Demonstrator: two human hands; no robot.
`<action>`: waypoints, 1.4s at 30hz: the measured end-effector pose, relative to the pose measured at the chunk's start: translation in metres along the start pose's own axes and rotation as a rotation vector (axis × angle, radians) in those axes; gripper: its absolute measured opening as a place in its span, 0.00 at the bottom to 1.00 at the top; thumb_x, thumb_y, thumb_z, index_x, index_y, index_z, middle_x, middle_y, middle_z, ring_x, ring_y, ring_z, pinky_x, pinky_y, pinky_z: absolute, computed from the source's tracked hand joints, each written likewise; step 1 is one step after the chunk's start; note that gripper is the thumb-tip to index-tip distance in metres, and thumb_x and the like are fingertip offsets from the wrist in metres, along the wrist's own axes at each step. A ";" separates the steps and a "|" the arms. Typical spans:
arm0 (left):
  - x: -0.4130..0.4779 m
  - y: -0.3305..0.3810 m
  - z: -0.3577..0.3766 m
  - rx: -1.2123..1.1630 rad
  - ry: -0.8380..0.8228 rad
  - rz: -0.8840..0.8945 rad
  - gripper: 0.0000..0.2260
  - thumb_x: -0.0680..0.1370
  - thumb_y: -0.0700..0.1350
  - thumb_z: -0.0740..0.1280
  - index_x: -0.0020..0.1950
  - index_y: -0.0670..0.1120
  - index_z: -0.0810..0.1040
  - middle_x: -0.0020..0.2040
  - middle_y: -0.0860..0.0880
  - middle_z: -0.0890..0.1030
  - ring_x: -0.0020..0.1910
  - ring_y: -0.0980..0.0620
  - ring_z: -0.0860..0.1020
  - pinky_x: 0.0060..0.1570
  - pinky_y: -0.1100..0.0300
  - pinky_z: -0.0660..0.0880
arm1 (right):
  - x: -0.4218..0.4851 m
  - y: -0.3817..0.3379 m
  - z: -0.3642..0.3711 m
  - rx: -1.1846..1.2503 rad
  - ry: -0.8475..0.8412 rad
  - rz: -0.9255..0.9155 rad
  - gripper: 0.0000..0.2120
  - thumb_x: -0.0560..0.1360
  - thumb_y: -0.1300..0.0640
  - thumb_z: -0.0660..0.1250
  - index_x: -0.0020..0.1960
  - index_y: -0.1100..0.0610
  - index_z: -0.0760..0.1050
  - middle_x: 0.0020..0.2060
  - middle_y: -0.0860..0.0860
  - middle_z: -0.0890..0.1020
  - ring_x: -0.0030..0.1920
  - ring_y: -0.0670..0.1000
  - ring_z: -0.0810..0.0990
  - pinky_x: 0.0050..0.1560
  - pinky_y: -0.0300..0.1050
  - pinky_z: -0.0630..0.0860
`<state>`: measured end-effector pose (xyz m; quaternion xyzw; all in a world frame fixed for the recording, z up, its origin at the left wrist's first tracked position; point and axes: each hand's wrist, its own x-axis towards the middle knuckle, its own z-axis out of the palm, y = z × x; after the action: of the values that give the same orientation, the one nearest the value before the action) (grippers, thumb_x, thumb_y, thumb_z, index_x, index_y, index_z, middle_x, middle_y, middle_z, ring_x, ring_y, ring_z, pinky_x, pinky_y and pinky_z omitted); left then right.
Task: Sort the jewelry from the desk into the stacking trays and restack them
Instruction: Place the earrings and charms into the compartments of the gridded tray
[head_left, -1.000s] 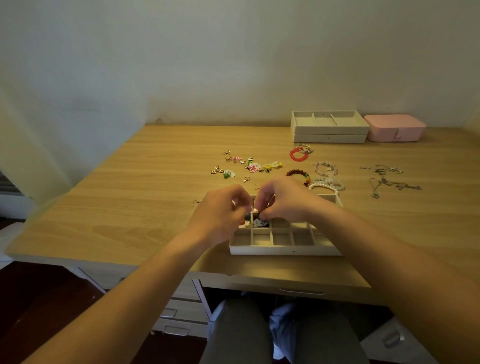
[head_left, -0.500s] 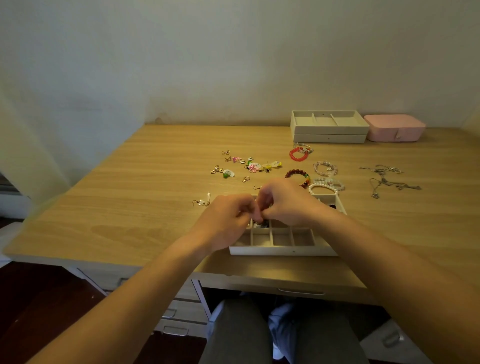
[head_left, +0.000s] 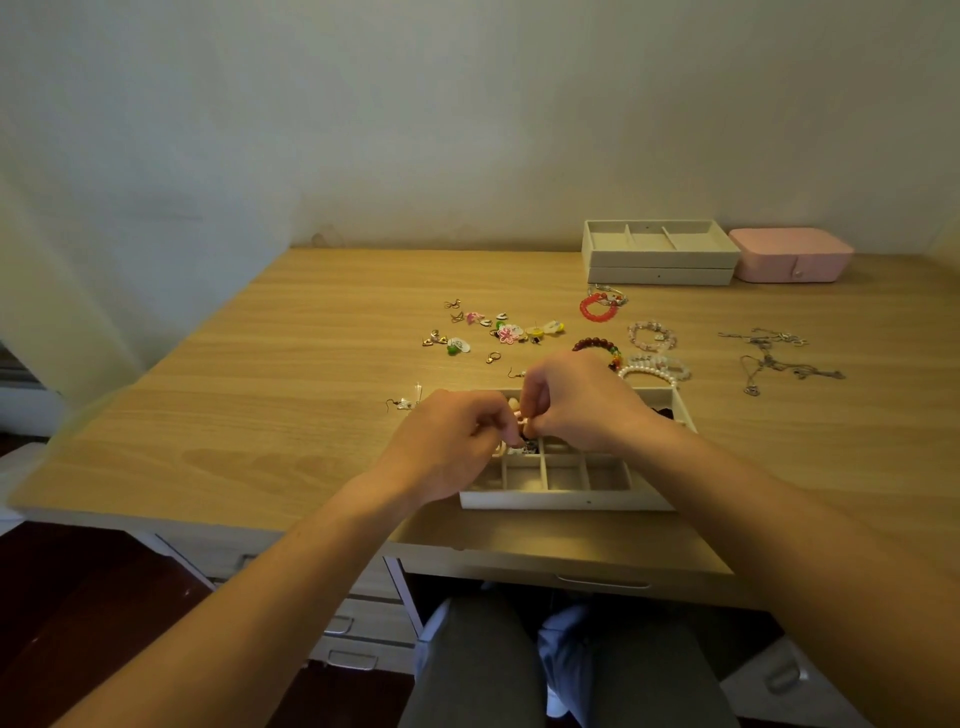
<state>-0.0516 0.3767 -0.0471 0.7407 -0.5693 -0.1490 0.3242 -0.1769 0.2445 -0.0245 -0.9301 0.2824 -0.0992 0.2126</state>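
**Fussing 1 small piece over the divided tray**

Pinching a small piece (head_left: 521, 425) between left hand (head_left: 457, 447) and right hand (head_left: 582, 408), brought together fingertip to fingertip, likely to fasten or pair it before dropping it in. Possibly an earring, but too small to tell. Held right above the divided tray (head_left: 566, 500), near the table (head_left: 260, 415) edge, so as to fall straight into a compartment. Leaving earrings (head_left: 501, 331), bracelets (head_left: 652, 364) and necklaces (head_left: 779, 358) loose beyond, grouped by kind for sorting. With 2 stacked trays (head_left: 660, 262) parked at the back beside a pink box (head_left: 789, 254), clear of the work until restacking.
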 end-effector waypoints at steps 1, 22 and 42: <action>0.000 -0.001 -0.001 -0.011 0.013 -0.007 0.11 0.74 0.43 0.63 0.40 0.57 0.81 0.40 0.58 0.84 0.41 0.53 0.82 0.46 0.48 0.78 | 0.000 0.000 -0.001 0.007 -0.003 -0.002 0.08 0.70 0.60 0.78 0.40 0.49 0.82 0.35 0.42 0.81 0.40 0.44 0.82 0.44 0.48 0.82; -0.002 0.001 0.000 -0.035 -0.038 -0.023 0.13 0.73 0.41 0.62 0.40 0.57 0.82 0.43 0.59 0.85 0.44 0.52 0.82 0.48 0.50 0.79 | -0.015 0.002 -0.009 0.156 -0.169 -0.047 0.15 0.76 0.67 0.62 0.45 0.50 0.83 0.39 0.49 0.85 0.36 0.48 0.82 0.38 0.45 0.80; 0.006 -0.077 -0.037 0.210 0.312 -0.363 0.13 0.77 0.42 0.68 0.60 0.53 0.79 0.54 0.51 0.79 0.55 0.48 0.77 0.56 0.54 0.72 | 0.018 -0.034 0.004 0.457 -0.039 -0.002 0.10 0.79 0.65 0.63 0.50 0.54 0.81 0.43 0.49 0.84 0.41 0.49 0.82 0.48 0.48 0.82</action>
<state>0.0296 0.3938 -0.0690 0.8742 -0.3828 -0.0287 0.2972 -0.1442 0.2614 -0.0119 -0.8598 0.2478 -0.1429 0.4229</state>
